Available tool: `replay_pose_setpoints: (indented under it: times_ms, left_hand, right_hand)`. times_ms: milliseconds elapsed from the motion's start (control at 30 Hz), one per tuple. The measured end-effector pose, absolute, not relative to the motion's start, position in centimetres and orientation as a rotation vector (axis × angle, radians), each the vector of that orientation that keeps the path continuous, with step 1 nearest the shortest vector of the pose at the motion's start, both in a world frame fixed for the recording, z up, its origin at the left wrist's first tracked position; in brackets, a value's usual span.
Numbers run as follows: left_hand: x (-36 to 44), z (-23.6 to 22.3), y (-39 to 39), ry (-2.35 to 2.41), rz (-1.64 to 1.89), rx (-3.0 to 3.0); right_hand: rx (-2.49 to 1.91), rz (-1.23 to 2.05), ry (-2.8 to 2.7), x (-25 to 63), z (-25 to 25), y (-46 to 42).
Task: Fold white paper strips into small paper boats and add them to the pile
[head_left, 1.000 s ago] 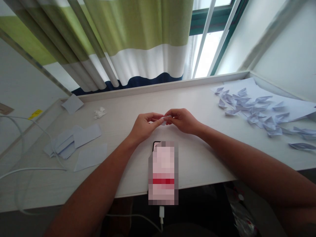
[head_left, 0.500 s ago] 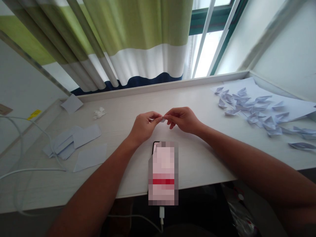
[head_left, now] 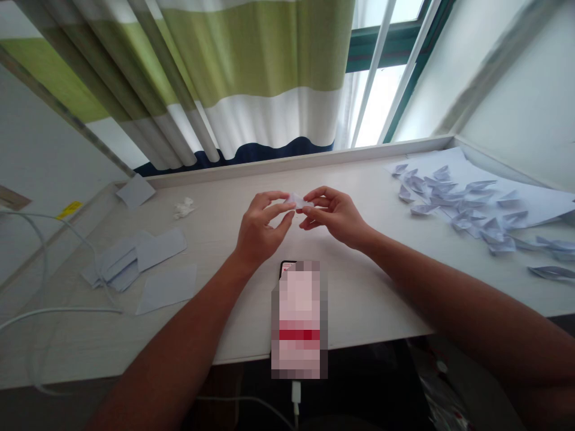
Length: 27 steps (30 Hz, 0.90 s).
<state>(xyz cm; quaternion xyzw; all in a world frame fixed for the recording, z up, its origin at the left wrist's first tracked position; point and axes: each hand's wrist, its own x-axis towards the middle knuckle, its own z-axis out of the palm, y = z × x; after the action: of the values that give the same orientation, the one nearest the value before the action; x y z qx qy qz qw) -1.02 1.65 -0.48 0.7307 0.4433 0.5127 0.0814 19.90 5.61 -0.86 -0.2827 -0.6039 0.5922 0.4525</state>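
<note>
A small folded piece of white paper (head_left: 296, 201) is held up between both hands, just above the middle of the desk. My left hand (head_left: 265, 224) grips its left end with the fingers, the thumb sitting lower and a little apart. At the right end, my right hand (head_left: 335, 214) pinches the paper between thumb and fingers. The fingers cover part of the folds, so its exact shape is unclear. Below the hands lies a phone (head_left: 299, 317) with a blurred screen, reaching over the desk's front edge.
Several folded paper boats (head_left: 462, 197) lie on and around a large white sheet (head_left: 534, 197) at the right. Flat paper pieces (head_left: 162, 248) and a crumpled scrap (head_left: 184, 208) lie left. White cables (head_left: 63, 310) cross the left side; a charging plug (head_left: 296, 392) hangs below the phone.
Both hands have risen slightly and their fingers have spread from a tight pinch. The folded paper, mostly hidden before, now shows between them. The view has shifted a little.
</note>
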Motion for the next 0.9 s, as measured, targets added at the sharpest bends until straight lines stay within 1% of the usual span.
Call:
replay_pose_setpoints:
  times_ms: [100,167,233,300,467,700,900]
  left_hand:
    - [-0.5,-0.8,1.7,1.289,1.604,1.786]
    - [-0.3,-1.0,1.9,1.229,1.495,1.522]
    - [-0.2,-1.2,2.0,1.140,1.381,1.403]
    - [-0.1,-1.2,2.0,1.086,1.341,1.372]
    - [-0.1,-1.1,1.9,1.083,1.377,1.379]
    - [0.0,-0.9,1.9,1.174,1.513,1.380]
    - [0.1,-0.8,1.9,1.107,1.445,1.330]
  right_hand:
    - [-0.685,1.353,-1.529,19.9,-1.1,5.9]
    - [-0.674,1.339,-1.580,20.0,-1.3,6.0]
    - [-0.663,1.342,-1.617,20.0,-1.4,6.0]
    - [-0.657,1.347,-1.625,20.0,-1.5,6.0]
    - [-0.683,1.311,-1.630,19.6,-1.6,5.7]
    - [-0.735,1.103,-1.634,19.5,-1.7,5.3]
    - [-0.694,0.976,-1.599,19.4,-1.6,5.0]
